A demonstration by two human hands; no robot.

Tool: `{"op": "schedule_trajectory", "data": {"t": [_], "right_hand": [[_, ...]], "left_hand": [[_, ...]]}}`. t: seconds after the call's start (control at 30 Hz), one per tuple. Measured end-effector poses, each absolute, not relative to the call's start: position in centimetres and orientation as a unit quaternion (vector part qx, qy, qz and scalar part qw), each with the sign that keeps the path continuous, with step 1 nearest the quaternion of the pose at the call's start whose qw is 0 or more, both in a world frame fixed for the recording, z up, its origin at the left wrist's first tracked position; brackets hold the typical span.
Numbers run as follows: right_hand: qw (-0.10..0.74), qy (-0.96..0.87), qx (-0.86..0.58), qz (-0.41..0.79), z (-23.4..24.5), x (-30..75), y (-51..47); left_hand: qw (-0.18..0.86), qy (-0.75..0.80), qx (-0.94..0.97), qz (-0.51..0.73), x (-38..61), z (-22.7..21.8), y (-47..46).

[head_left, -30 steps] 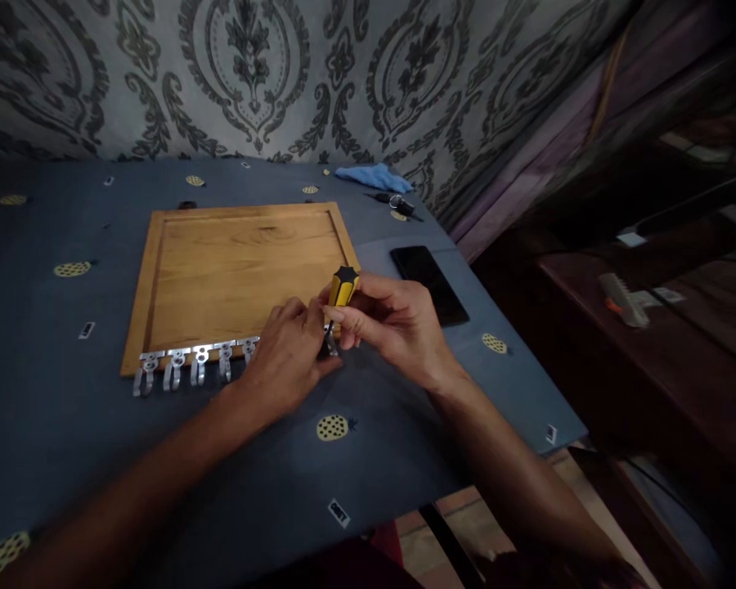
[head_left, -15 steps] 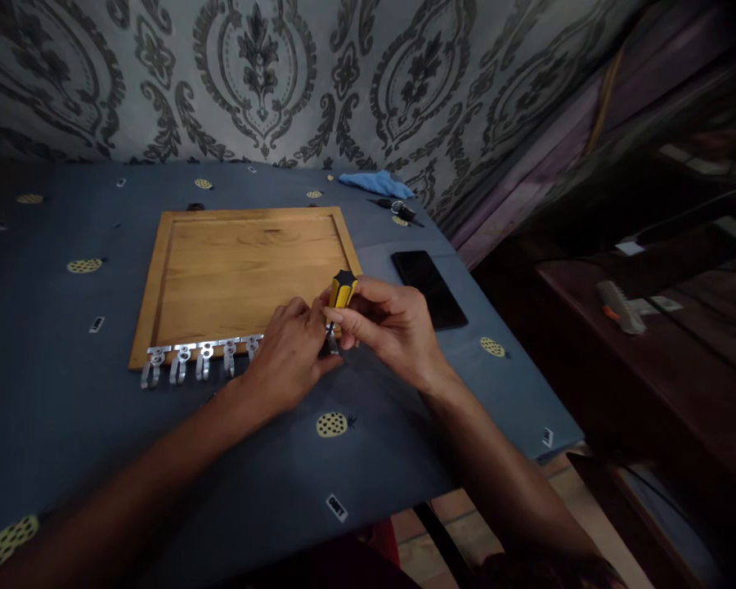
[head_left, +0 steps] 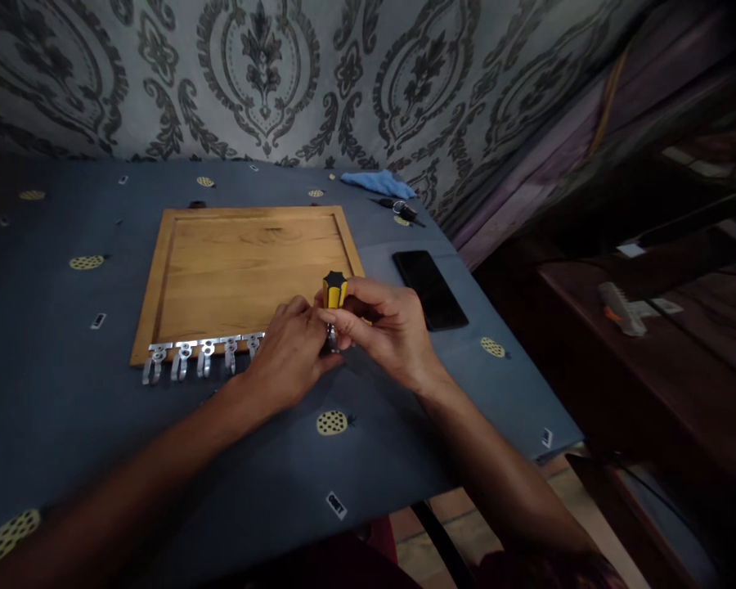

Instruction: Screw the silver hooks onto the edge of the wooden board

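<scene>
A framed wooden board (head_left: 251,270) lies on the table, and a metal hook rail (head_left: 207,343) with several hooks runs along its near edge. My left hand (head_left: 291,348) is closed over the right part of the rail, covering some of its hooks. Between the thumb and fingers of my right hand (head_left: 383,319) is a yellow and black screwdriver (head_left: 334,290), held nearly upright at the rail's right end. Its tip is hidden near the fingers of my left hand, so I cannot tell what it touches.
To the right of the board lies a black phone (head_left: 430,289). Keys (head_left: 405,211) and a blue cloth (head_left: 379,183) rest at the back of the table. A patterned curtain (head_left: 263,82) hangs behind it. A dark cabinet (head_left: 638,368) stands beyond the right edge.
The screwdriver handle has tipped slightly left and is now more upright. My left hand keeps its place on the rail.
</scene>
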State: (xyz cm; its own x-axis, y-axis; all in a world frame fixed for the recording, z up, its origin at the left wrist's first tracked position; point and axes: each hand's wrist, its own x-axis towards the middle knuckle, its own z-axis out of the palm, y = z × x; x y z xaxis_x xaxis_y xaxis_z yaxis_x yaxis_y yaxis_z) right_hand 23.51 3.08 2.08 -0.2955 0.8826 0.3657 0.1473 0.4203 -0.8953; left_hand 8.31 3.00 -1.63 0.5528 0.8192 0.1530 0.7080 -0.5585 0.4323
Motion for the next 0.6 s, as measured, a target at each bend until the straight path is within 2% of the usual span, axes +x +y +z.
{"op": "schedule_trajectory", "data": {"t": [0.6], "right_hand": [[0.515,-0.642,-0.409,0.395,1.1,24.0,2.3]], "left_hand": [[0.177,0.461,0.860,0.129,8.4,-0.5,2.8]]}}
